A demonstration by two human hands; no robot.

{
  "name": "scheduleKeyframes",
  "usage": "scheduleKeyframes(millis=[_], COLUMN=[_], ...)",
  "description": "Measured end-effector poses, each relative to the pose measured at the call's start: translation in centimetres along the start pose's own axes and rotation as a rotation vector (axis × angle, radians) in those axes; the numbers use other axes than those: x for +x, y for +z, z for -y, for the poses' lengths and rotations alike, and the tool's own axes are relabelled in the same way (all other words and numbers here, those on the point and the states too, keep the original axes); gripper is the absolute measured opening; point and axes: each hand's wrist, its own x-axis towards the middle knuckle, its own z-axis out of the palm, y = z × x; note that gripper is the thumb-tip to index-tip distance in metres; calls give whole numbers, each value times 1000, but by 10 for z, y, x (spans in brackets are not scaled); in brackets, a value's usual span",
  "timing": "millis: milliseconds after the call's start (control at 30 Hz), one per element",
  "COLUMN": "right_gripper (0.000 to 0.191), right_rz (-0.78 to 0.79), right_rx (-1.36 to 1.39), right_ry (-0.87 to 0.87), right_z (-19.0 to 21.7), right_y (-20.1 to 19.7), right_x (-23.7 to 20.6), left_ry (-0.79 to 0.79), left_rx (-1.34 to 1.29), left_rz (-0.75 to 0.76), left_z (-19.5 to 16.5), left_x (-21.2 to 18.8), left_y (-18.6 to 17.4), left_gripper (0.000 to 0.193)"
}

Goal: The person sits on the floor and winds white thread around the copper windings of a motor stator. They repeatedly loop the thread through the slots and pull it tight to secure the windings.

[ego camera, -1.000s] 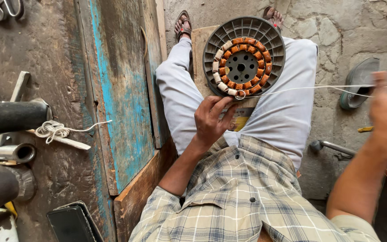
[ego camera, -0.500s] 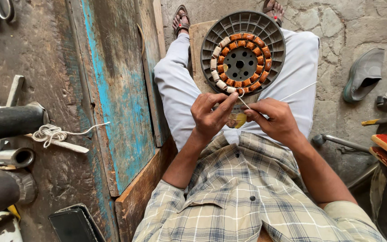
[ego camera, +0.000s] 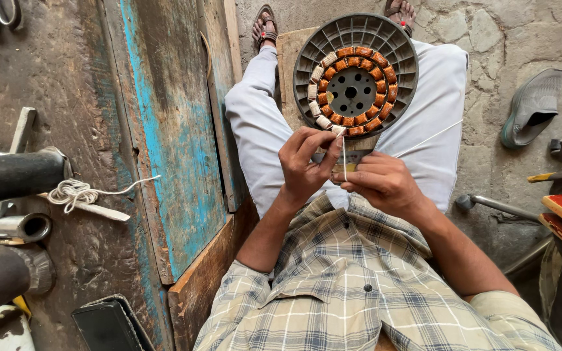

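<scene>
Seated person tying white thread on a round grey motor stator with copper-brown coils (ego camera: pixel 356 71), propped on the lap.

Left hand (ego camera: pixel 307 166) pinches the winding's lower edge, steadying it; right hand (ego camera: pixel 382 185) grips the white thread (ego camera: pixel 344 159), keeping it taut.

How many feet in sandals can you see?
2. The left sandalled foot is at the top, beside the blue wooden board. The right sandalled foot is at the top edge, above the round motor stator, and partly cut off.
</scene>
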Motion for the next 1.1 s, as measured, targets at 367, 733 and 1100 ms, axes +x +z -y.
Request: scheduleKeyframes(millis=[367, 733, 1100], right_gripper=[24, 22, 24], right_rz=[94, 115, -165], right_rx=[-50, -90, -83], right_ry=[-118, -100, -126], right_z=[17, 24, 34], right_y=[3, 11, -6], right_x=[1, 4, 11], left_ry=[90, 272, 393], left_rx=[69, 241, 268], left_rz=[50, 286, 366], left_z=[0, 8, 12], left_x=[10, 26, 46], left_y=[-6, -29, -39], left_gripper=[22, 34, 34])
